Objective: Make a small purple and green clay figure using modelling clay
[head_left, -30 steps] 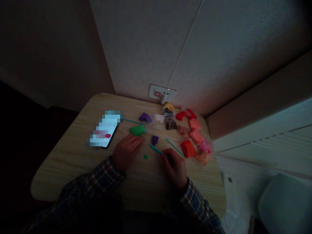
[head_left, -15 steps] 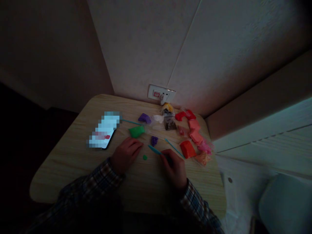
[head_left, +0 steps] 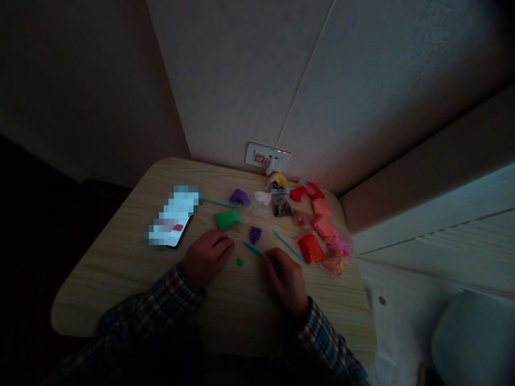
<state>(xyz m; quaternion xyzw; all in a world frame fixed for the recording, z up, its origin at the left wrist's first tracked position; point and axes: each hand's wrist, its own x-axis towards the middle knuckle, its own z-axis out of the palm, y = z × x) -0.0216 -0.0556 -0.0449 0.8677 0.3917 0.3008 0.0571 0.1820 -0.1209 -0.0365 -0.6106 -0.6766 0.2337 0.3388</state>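
My right hand [head_left: 286, 279] grips a blue-green modelling-clay knife [head_left: 253, 249] whose blade points left, toward my left hand [head_left: 207, 259]. The left fingers are pressed together just above the table; whatever is between their tips is too small and dark to make out. Between the hands lies a small flattened piece of green clay [head_left: 240, 261]. A bumpy cluster of purple clay balls [head_left: 256, 234] sits just beyond the knife blade. Past my left fingers rests a packet of green clay [head_left: 227, 219]. A second thin blue-green tool [head_left: 288, 246] lies beyond my right hand.
A lit phone [head_left: 183, 228] lies on the left of the wooden table [head_left: 108, 279]. Clay packets, including purple [head_left: 240, 197], brown [head_left: 280, 206] and red-orange ones [head_left: 311, 249], spread along the back and right. Behind them is a wall socket [head_left: 267, 156].
The knife tip has shifted slightly left, toward my left hand. My left fingertips have come slightly nearer to me. The clay pieces and packets stay in place.
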